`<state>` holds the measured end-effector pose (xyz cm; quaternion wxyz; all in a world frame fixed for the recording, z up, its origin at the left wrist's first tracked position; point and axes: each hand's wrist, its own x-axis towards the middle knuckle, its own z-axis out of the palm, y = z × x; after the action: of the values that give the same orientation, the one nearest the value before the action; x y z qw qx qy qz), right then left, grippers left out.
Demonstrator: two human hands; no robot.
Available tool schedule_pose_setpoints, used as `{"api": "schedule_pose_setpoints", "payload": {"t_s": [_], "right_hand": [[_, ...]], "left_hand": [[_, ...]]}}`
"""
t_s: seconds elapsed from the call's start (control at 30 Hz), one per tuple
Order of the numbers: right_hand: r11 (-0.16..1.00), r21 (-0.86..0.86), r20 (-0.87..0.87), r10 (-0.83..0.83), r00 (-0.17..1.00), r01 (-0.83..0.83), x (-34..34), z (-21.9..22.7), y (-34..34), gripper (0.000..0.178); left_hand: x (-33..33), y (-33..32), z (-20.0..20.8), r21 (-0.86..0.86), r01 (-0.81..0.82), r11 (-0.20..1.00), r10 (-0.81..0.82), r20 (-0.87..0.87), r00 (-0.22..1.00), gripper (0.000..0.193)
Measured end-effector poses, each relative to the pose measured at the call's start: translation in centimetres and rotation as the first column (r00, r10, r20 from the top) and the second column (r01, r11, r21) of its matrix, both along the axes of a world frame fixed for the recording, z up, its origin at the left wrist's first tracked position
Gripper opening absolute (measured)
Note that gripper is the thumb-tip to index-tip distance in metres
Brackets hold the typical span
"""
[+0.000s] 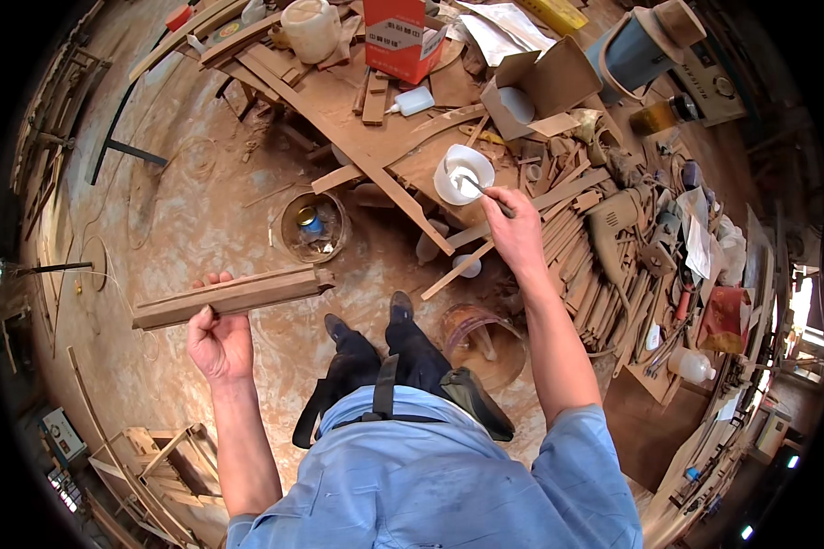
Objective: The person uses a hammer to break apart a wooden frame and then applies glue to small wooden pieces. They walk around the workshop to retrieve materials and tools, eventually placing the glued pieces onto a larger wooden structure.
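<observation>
My left hand (222,346) is closed around a piece of brown wood (270,293) with a grooved side and a notched right end. It holds the wood level above the floor, left of my legs. My right hand (516,231) grips a thin, dark stick-like tool (475,187). The tool's far end reaches into a white plastic cup (443,166) with white paste or liquid inside; its tip is hard to make out. The cup rests among wood strips on the cluttered bench (417,174).
A long board (375,174) juts over the bench edge. Right of my arm lie piled wood strips (581,297) and a power drill (616,220). Farther back stand a red box (398,41) and an open carton (549,87). Buckets (288,233) sit on the floor near my feet.
</observation>
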<state>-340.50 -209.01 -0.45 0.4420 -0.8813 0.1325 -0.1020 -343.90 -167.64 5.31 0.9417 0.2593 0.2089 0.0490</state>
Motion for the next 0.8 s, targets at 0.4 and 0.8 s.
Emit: {"api": "schedule_pose_setpoints", "payload": {"t_s": [0.4,0.8], "right_hand": [[0.595,0.743,-0.239,-0.192,0.952,0.307,0.5,-0.5,-3.2,0.026],[0.264,0.963,-0.075,0.063,0.995,0.055,-4.6,8.8,4.9,0.017]], "left_hand": [[2.4,-0.1,0.4,-0.012,-0.137,0.99,0.135,-0.1,0.986,0.017],[3.3,-1.2,0.6,-0.065,-0.089,0.994,0.085,-0.058,0.995,0.022]]}}
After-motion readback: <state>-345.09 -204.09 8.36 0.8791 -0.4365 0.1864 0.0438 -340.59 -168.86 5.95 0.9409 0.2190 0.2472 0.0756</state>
